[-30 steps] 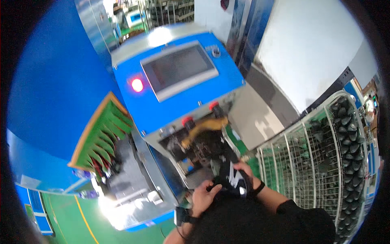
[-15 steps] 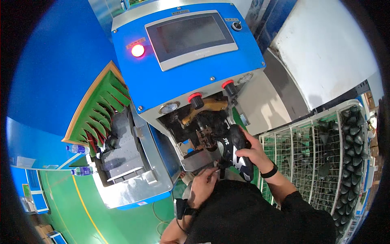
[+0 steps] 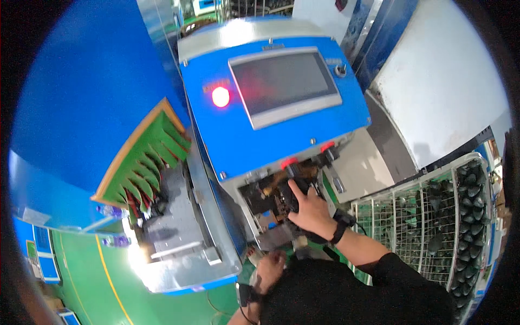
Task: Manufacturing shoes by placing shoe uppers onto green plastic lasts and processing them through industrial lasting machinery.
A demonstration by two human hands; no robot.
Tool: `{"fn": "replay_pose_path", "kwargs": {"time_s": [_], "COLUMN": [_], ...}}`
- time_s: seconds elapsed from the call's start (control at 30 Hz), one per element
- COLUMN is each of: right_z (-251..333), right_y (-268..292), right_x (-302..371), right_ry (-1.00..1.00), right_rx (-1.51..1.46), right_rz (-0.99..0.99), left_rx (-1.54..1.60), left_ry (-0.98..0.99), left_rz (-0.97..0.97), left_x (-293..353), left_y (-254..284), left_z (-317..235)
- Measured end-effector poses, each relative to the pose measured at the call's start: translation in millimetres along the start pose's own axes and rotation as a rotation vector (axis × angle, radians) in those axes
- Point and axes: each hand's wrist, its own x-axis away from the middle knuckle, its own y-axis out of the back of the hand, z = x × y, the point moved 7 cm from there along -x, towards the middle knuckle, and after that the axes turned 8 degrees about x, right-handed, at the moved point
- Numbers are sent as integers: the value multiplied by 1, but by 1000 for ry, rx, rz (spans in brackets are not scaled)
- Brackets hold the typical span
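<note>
My right hand [image 3: 313,214] reaches into the front opening of the blue machine [image 3: 206,143]. Its index finger and thumb lie around a dark shoe [image 3: 291,196], which the hand grips against the mechanism inside. Much of the shoe is hidden by the hand and deep shadow. Low in front of the opening, close to my black shirt, is my left hand [image 3: 270,271]. Its fingers look bent but are smeared by motion, and anything in them cannot be made out. Beside it juts a grey metal plate [image 3: 276,237] of the machine.
Above the opening are a dark screen [image 3: 284,81], a lit red lamp [image 3: 220,97] and red-topped knobs [image 3: 290,164]. A metal tray unit [image 3: 187,227] and green rack [image 3: 143,168] stand left. To the right is a white wire cart [image 3: 403,238] holding dark pieces.
My right hand has carried the black-and-white shoe from beside the opening inward and left, into the machine. My left hand has dropped lower. The whole view has shifted, with the machine appearing lower and further right.
</note>
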Motion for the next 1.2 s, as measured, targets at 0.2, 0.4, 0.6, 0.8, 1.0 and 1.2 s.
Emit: {"fn": "replay_pose_path", "kwargs": {"time_s": [0.2, 0.4, 0.6, 0.8, 1.0, 1.2], "right_z": [-7, -2, -2, -10, -35, -46], "right_y": [-13, 2, 11, 8, -6, -99], "right_x": [-15, 3, 37, 132, 184, 84], "right_ry": [24, 30, 51, 381, 225, -211], "right_rx": [96, 3, -103, -36, -319, -1495], "right_rz": [88, -156, -400, -426, 278, 320], "left_rx": [6, -129, -42, 1072, 1270, 833], "left_ry": [-70, 195, -164, 250, 711, 429], "left_rz": [15, 4, 85, 614, 1043, 643], "left_x": [-6, -14, -39, 21, -12, -3], "left_y": [6, 28, 7, -13, -105, -71], "left_z": [20, 23, 46, -69, 30, 10]}}
